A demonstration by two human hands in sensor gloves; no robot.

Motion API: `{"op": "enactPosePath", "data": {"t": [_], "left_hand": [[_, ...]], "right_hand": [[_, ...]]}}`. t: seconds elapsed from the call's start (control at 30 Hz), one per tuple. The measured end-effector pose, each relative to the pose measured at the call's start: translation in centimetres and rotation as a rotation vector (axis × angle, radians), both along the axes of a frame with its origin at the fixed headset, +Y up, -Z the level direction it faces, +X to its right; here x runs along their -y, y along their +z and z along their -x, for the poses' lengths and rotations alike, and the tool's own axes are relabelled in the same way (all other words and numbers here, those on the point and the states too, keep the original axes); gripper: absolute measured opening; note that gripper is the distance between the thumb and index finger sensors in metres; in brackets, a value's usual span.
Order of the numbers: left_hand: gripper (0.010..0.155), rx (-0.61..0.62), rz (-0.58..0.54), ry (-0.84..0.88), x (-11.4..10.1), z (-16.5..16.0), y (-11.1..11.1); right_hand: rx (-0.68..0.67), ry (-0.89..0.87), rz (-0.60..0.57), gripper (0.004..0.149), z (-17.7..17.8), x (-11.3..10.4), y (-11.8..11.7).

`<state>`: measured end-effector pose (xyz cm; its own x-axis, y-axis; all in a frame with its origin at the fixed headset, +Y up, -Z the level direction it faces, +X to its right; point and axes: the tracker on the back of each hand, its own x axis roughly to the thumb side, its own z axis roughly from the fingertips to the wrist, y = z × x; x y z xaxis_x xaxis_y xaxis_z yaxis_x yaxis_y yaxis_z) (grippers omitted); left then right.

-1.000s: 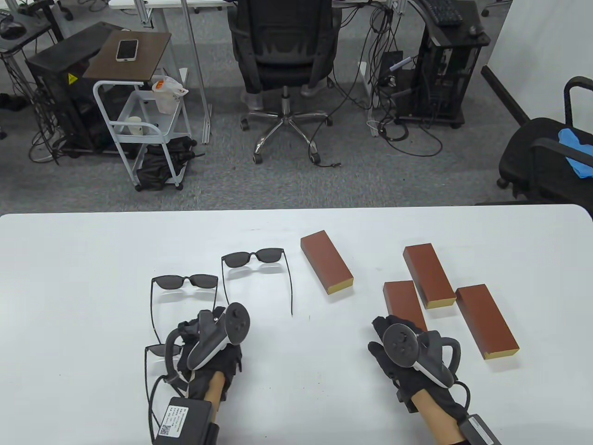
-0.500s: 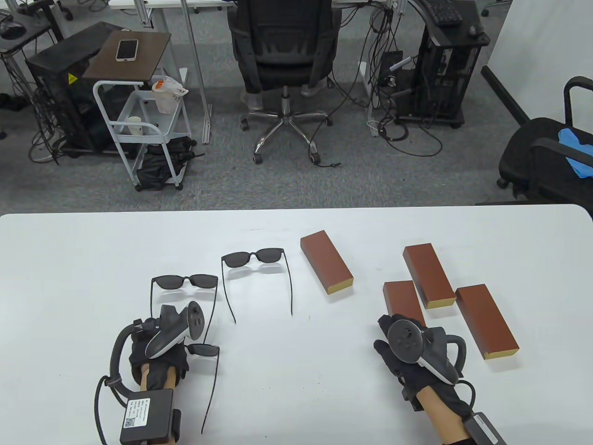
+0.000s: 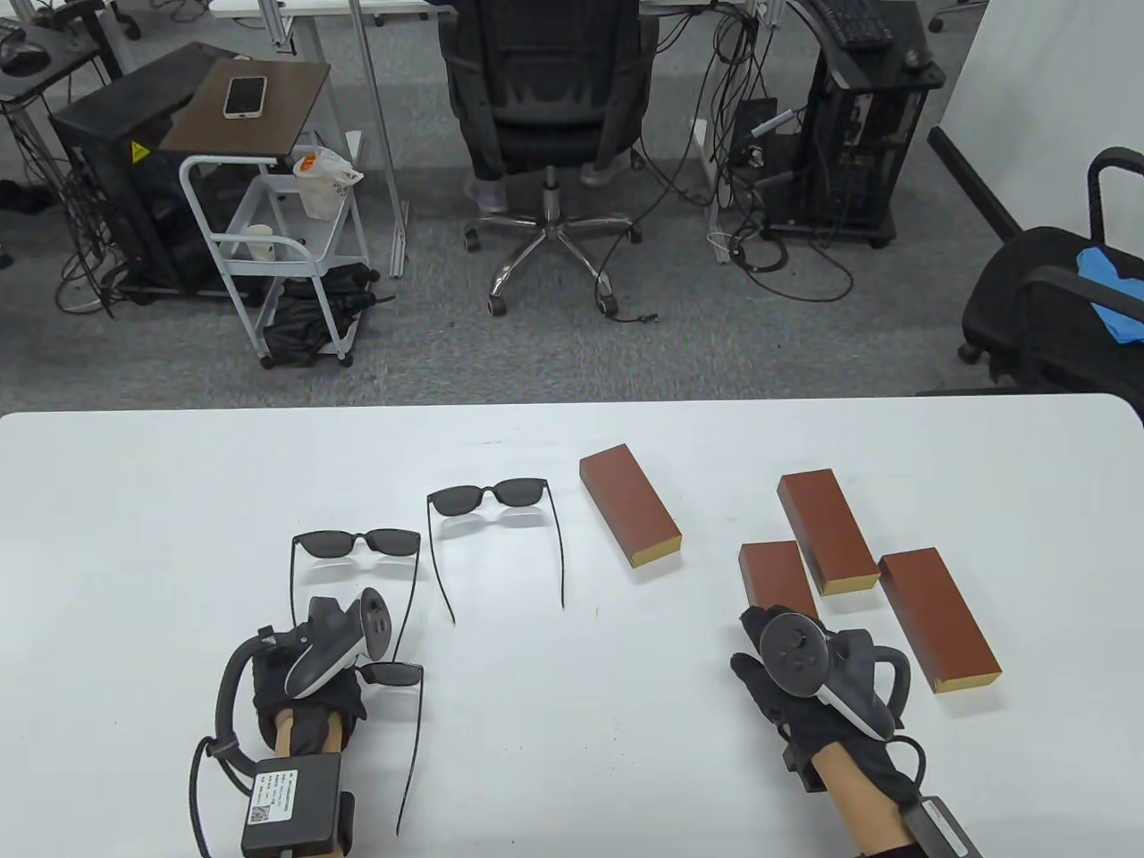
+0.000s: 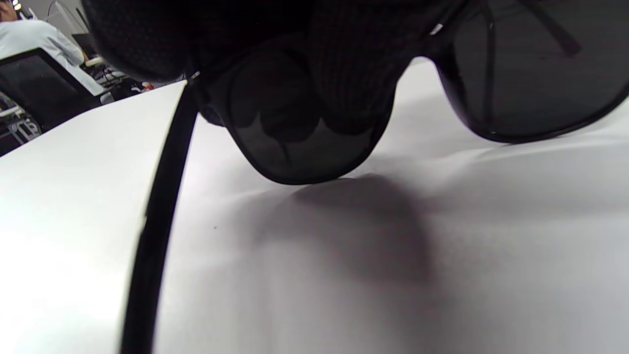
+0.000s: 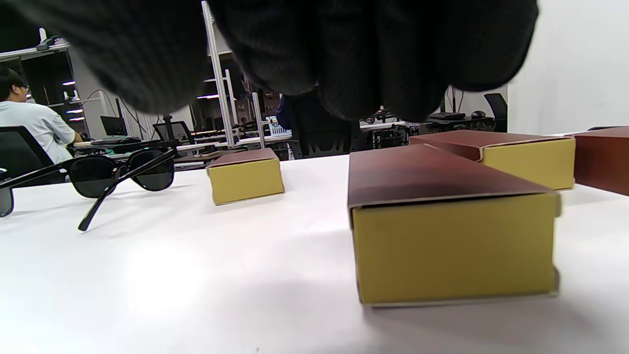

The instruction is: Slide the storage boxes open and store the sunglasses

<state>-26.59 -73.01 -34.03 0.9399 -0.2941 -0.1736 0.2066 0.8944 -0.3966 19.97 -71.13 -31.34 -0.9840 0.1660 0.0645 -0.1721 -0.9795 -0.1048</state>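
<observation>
My left hand point(image 3: 332, 660) grips a pair of black sunglasses point(image 3: 394, 673) by the frame near the table's front left. In the left wrist view my fingers point(image 4: 344, 73) sit behind one dark lens point(image 4: 304, 164), just above the table. Two more pairs point(image 3: 357, 542) point(image 3: 487, 497) lie unfolded behind it. Several closed brown sleeve boxes with yellow drawer ends lie at the right. My right hand point(image 3: 760, 636) hovers at the near end of the closest box point(image 3: 776, 572) point(image 5: 452, 246); its fingers point(image 5: 344, 59) hang loosely above it and hold nothing.
The other boxes lie at the centre point(image 3: 630, 517), behind point(image 3: 827, 532) and to the right point(image 3: 938, 619) of my right hand. The white table point(image 3: 572, 733) ends at a far edge, with office chairs, a cart and cables beyond it.
My left hand has moved left and toward the front edge, carrying the sunglasses, whose right lens and arm now show. My right hand has drifted slightly right and nearer.
</observation>
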Motion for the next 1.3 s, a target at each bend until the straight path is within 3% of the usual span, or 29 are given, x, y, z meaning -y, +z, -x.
{"op": "enactPosePath", "data": {"t": [0.23, 0.43, 0.87, 1.07, 1.3], "left_hand": [[0.042, 0.042, -0.042, 0.02, -2.7, -0.6, 0.5], [0.043, 0.181, -0.097, 0.036, -4.6, -5.2, 0.5], [0.046, 0.521, -0.221, 0.243, -5.1, -17.2, 0.9], [0.047, 0.632, -0.274, 0.343, -5.5, -20.2, 1.9], [0.047, 0.68, -0.295, 0.422, -6.1, -22.0, 2.6]], "right_hand": [[-0.019, -0.013, -0.01, 0.06, 0.1, 0.1, 0.0], [-0.017, -0.046, -0.037, 0.062, 0.0, 0.0, 0.1], [-0.131, -0.072, -0.026, 0.058, 1.3, 0.5, 0.5], [-0.199, -0.124, -0.016, 0.058, 1.9, 0.5, 0.6], [-0.273, -0.349, 0.047, 0.064, 1.7, 0.7, 0.5]]}}
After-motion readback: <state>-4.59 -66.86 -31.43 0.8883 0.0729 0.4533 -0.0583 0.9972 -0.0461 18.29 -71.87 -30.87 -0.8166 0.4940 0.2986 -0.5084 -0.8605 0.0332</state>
